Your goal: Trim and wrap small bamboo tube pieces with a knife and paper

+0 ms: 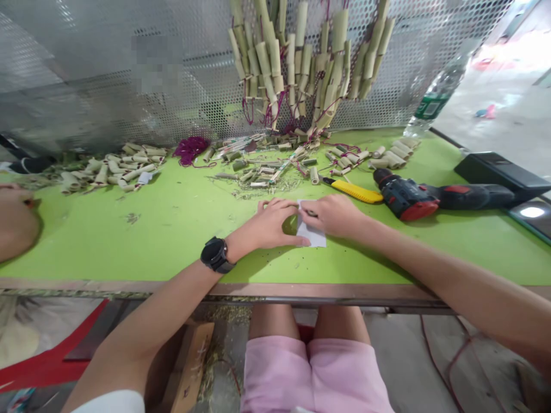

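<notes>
A small pale sheet of paper (pixel 317 238) lies on the green tabletop in front of me. My left hand (pixel 273 223), with a dark watch on the wrist, is open and arched. Its thumb rests on the paper's lower left part, while the fingertips are near the sheet's upper edge. Over the paper's upper part, my right hand (pixel 334 216) is closed round a short bamboo piece (pixel 311 213). Only a dark end of that piece shows between the fingers; the rest is hidden.
Beyond my hands lie bamboo offcuts (pixel 262 172), a yellow utility knife (pixel 357 191) and a power drill (pixel 407 195). Cut bamboo tubes (pixel 114 169) and purple string (pixel 191 150) lie left. Strung bamboo (pixel 301 63) hangs behind. Another person's hand (pixel 17 221) is far left.
</notes>
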Tool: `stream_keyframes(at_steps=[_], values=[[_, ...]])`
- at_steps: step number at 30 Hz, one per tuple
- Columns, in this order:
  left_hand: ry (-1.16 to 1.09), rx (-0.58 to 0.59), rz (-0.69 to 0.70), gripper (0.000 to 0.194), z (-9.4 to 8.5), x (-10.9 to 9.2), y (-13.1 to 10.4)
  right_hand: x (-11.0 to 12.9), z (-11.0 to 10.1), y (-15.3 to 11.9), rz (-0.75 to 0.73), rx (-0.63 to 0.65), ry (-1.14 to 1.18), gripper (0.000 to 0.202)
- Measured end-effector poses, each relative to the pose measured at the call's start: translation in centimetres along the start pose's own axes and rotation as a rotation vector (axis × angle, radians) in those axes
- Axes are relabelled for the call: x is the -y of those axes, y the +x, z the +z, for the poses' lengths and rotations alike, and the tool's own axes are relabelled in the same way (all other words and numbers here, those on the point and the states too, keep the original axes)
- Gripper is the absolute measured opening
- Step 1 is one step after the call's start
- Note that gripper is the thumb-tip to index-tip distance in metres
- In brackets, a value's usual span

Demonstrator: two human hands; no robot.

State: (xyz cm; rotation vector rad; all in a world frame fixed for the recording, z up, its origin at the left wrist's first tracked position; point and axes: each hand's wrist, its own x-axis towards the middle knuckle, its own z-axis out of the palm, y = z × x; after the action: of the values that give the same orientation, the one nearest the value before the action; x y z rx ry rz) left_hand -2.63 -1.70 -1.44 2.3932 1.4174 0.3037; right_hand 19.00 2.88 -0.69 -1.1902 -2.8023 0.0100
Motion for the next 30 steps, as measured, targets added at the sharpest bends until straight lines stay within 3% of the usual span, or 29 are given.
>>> stream_keyframes(at_steps=[3, 9, 12, 16, 21, 27, 30], values=[[-0.001, -0.009, 0.013, 0.071, 0.1, 0.0, 0.0, 0.5, 0.3, -0.2, -0.072, -0.004, 0.05, 0.038], [0.018, 0.008, -0.022, 0.078, 0.1, -0.1, 0.2, -0.9, 0.7, 0.6, 0.115, -0.073, 0.024, 0.041], [0.006, 0.01, -0.008, 0.068, 0.0, -0.1, 0.0, 0.3, 1.2, 0.2, -0.024, -0.108, 0.123, 0.04], [0.036, -0.01, 0.037, 0.061, 0.0, 0.0, -0.1, 0.1, 1.0, -0.4, -0.237, -0.029, 0.134, 0.031], [0.043, -0.027, 0.023, 0.075, 0.2, -0.1, 0.0, -1.5, 0.3, -0.1, -0.024, -0.038, -0.029, 0.039], [0.042, -0.033, 0.043, 0.067, 0.2, -0.1, -0.2, 0.1, 0.6, -0.6, -0.26, -0.02, 0.118, 0.03], [0.049, -0.03, 0.034, 0.066, 0.1, -0.2, -0.2, -1.5, 0.3, -0.4, -0.194, -0.007, 0.095, 0.034]])
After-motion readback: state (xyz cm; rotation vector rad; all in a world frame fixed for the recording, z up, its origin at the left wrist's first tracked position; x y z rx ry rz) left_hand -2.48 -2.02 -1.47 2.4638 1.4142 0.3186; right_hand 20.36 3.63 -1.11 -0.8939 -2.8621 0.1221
